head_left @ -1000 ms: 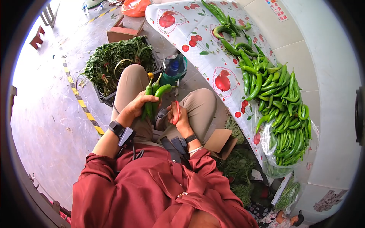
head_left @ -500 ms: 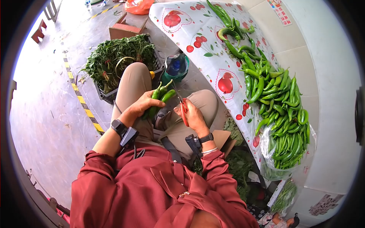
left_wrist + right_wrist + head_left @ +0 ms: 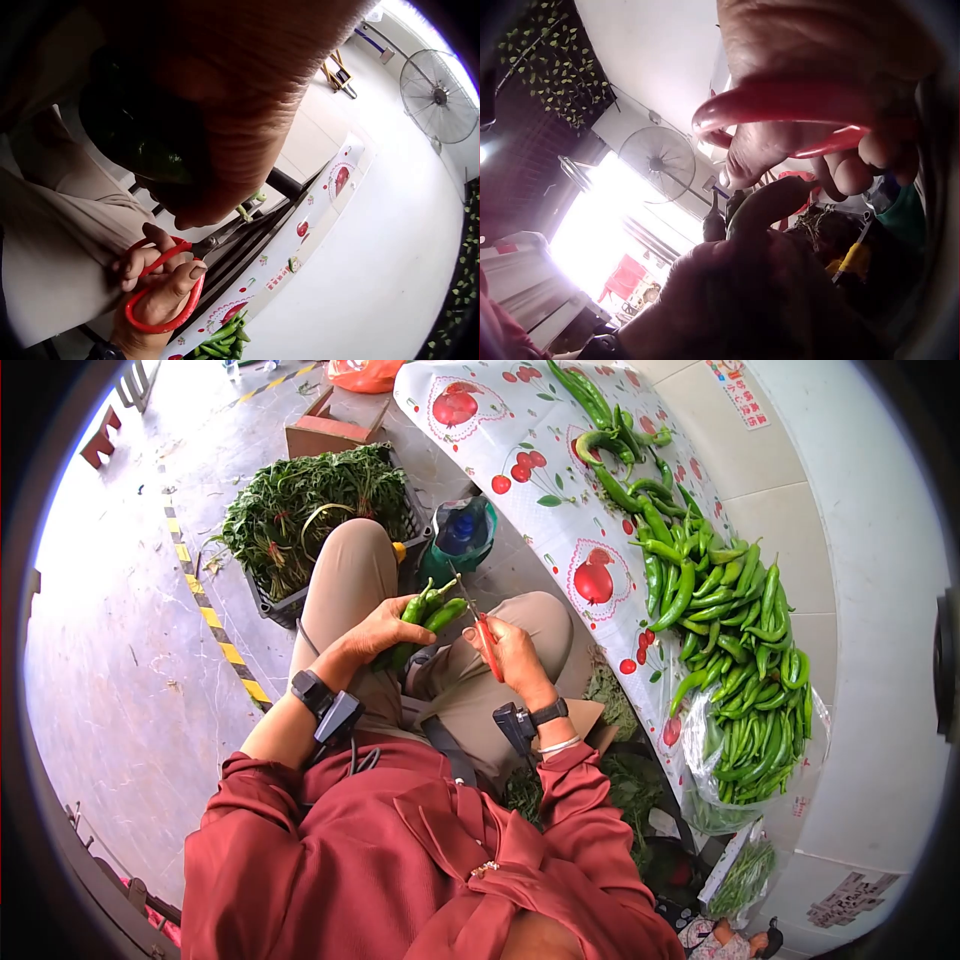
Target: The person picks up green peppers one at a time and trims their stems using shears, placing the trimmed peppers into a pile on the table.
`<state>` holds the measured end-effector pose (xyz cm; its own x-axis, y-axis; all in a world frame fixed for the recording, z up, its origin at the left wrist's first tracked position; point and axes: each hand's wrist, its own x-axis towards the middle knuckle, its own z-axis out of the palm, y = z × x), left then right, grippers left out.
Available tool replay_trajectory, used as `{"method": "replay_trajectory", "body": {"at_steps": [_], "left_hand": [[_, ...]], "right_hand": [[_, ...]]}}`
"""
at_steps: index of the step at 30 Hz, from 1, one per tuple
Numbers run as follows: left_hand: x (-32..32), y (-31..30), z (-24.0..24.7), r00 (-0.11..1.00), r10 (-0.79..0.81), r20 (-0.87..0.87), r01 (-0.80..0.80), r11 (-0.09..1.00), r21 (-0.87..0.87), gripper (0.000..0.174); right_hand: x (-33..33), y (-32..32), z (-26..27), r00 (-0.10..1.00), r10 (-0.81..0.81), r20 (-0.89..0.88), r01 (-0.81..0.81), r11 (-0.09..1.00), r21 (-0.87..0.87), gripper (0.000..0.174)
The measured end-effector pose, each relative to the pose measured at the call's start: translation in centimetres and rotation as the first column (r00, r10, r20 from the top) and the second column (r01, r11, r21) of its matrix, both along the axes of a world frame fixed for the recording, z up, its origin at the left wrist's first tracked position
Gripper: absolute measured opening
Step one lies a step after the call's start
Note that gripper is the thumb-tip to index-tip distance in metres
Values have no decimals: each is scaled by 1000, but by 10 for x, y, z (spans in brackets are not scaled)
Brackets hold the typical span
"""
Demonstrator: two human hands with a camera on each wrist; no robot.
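Head view, looking down on a seated person in a dark red shirt and tan trousers. Above the lap, the left hand [image 3: 375, 635], fingers curled round a small bunch of green peppers [image 3: 432, 615], stem ends toward 1 o'clock. Just beside it at 3 o'clock, the right hand [image 3: 512, 655], fingers through the red loops of a pair of scissors [image 3: 485, 642] and gripping them. Blades angled toward the pepper stems at 11 o'clock, tips close to the stems, contact not clear.

At 2 o'clock from the hands, a bench [image 3: 520, 420] draped in a white cloth printed with red fruit. Along its far side, from 1 to 4 o'clock, a long loose pepper pile [image 3: 715, 605], ending at 4 o'clock in a clear plastic bag [image 3: 770, 760]. Beyond the bench, a tiled wall [image 3: 850, 510], pale and plain.

Underfoot, a grey polished floor [image 3: 120, 660], crossed at 9 o'clock by a yellow-and-black striped line [image 3: 215, 630]. At 11 o'clock, a dark crate [image 3: 285, 610] heaped with leafy greens [image 3: 300, 510]. Behind it, a brown box [image 3: 330, 432] and an orange bag [image 3: 360, 372]. At 12 o'clock, between the knees and the bench, a teal bag [image 3: 470, 545] with a blue-capped bottle inside. At 5 o'clock, more green trimmings on the floor beside a cardboard flap [image 3: 580, 715].

In the left wrist view, a large standing fan [image 3: 439, 101] against a bright white wall.
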<state>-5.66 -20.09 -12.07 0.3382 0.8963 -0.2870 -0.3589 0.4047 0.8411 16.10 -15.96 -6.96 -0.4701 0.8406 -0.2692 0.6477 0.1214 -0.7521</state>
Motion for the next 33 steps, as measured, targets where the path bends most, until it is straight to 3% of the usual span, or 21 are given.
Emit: {"method": "replay_trajectory", "body": {"at_steps": [5, 8, 11, 13, 16, 22, 29, 31, 33], "left_hand": [[3, 1, -4, 998, -8, -59, 9, 1000, 16, 45], [2, 1, -7, 995, -20, -97, 21, 1000, 9, 50], [4, 2, -12, 992, 35, -121, -27, 997, 69, 48], [5, 0, -8, 988, 40, -151, -29, 997, 72, 48], [8, 0, -8, 980, 27, -195, -9, 996, 94, 49], [8, -1, -8, 960, 13, -281, 27, 990, 137, 51], [6, -3, -2, 958, -3, -288, 50, 986, 158, 52], [6, -3, -5, 963, -2, -270, 45, 987, 153, 52], [6, -3, -6, 968, -4, -250, 43, 988, 151, 52]], "right_hand": [[9, -1, 5, 1000, 19, 6, -19, 1000, -6, 26], [16, -1, 4, 996, 3, -88, -6, 999, -34, 18], [19, -1, 14, 999, -19, -32, 16, 995, -100, 18], [21, -2, 21, 993, 104, 62, -111, 988, 110, 31], [21, 0, 33, 955, 190, 226, -219, 969, 114, 41], [15, 1, 40, 903, 218, 372, -248, 968, 36, 33], [-3, 5, 36, 929, 228, 292, -235, 972, -10, 32], [-1, 7, 27, 965, 214, 152, -200, 975, -97, 39], [0, 6, 24, 967, 207, 147, -195, 977, -91, 35]]}}
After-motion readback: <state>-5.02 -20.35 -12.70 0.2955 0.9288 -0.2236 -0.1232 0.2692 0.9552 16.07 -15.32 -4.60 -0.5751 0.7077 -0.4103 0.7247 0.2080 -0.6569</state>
